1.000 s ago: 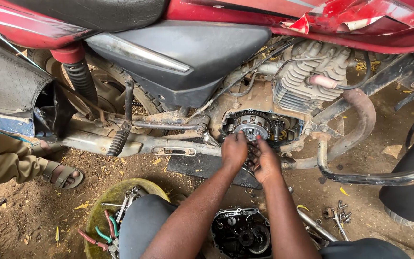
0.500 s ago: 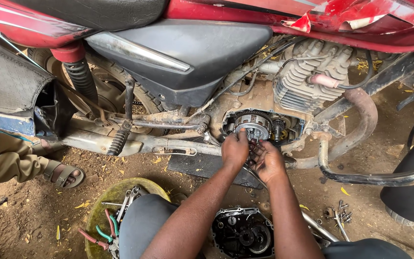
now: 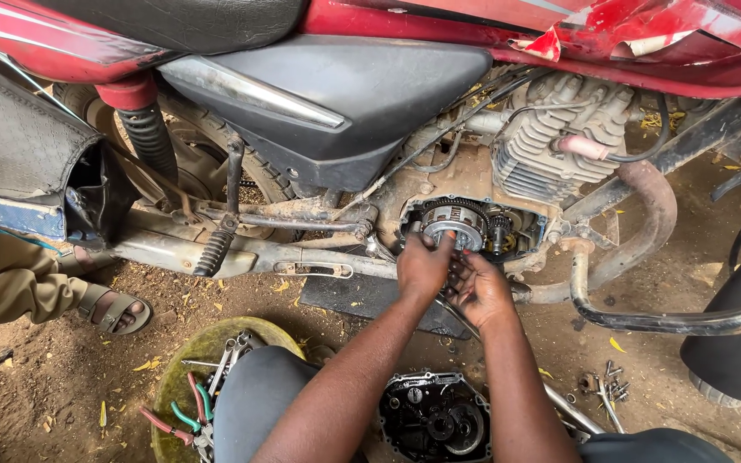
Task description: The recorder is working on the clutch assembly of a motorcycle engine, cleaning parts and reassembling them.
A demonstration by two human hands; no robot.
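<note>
Clutch (image 3: 454, 225) in open engine case at twelve o'clock of both hands. Left hand (image 3: 423, 266) pinching its rim; right hand (image 3: 478, 288) cupped below, grip contents unclear. Probably heavy, rigid, oily; best held by rim.

Hands shift at the open engine

The left hand (image 3: 422, 266) has crept up onto the clutch assembly (image 3: 454, 225); the right hand (image 3: 480, 290) has dropped slightly lower beside it.

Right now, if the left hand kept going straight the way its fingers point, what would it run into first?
The left hand points up into the open engine case, its fingers already at the round clutch assembly, so it would probably meet that first; depth is hard to judge.
</note>
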